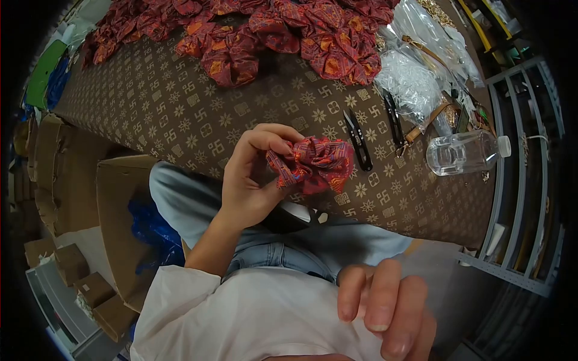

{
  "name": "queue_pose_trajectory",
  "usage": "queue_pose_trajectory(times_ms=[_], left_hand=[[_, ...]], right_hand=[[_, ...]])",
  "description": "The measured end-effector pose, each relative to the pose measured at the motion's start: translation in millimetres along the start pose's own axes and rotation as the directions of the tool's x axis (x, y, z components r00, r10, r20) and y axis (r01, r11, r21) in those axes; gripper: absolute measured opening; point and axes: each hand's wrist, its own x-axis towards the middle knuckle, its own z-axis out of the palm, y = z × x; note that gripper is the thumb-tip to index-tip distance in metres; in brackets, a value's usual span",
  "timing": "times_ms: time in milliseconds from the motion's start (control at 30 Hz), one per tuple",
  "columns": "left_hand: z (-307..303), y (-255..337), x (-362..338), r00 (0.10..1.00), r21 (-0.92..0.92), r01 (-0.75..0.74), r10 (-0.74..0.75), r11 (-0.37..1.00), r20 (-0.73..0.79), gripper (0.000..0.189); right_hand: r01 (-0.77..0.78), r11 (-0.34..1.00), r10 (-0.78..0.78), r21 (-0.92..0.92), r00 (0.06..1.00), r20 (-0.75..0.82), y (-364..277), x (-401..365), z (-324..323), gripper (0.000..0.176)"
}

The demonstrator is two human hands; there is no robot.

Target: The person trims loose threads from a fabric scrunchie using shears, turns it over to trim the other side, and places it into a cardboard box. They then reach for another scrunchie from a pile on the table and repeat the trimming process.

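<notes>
L hand [256, 177] at centre, grip pinched shut, forearm bare; R hand [385, 313] near cam, fingers loose

One head-worn camera looks forward and steeply down, past the person's lap [289, 246] to the bench [180, 114]. It sits close: the right hand [385, 310] looms large at the lower edge, and the wide lens darkens the corners.

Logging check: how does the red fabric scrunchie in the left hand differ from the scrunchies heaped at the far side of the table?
The held scrunchie is pinched in the left hand over the near table edge, while the heaped scrunchies lie on the table. The held scrunchie is single and apart from the rest, whereas the heaped scrunchies overlap one another. Both are gathered red patterned fabric.
</notes>
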Motion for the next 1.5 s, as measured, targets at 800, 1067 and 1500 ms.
queue_pose_trajectory(times_ms=[800, 1067, 1500], left_hand=[[-2.0, 5.0, -6.2, 0.986, 0.3, -0.149, 0.164, 0.942, -0.026, 0.027], [-4.1, -1.7, -7.8, 0.99, 0.118, 0.027, -0.01, 0.993, -0.14, 0.027], [2.5, 16.4, 6.6, 0.986, 0.174, 0.157, -0.164, 0.972, 0.028, 0.027]], right_hand=[[-0.579, 0.814, 0.535, -0.041, 0.776, -0.333, 38.0, -40.8, -14.7, 0.023], [-0.56, 0.639, 0.763, 0.527, 0.548, -0.343, 40.2, -35.1, -16.7, 0.014], [-0.718, 0.694, 0.678, 0.051, 0.628, -0.383, 41.4, -37.5, -16.5, 0.018]])
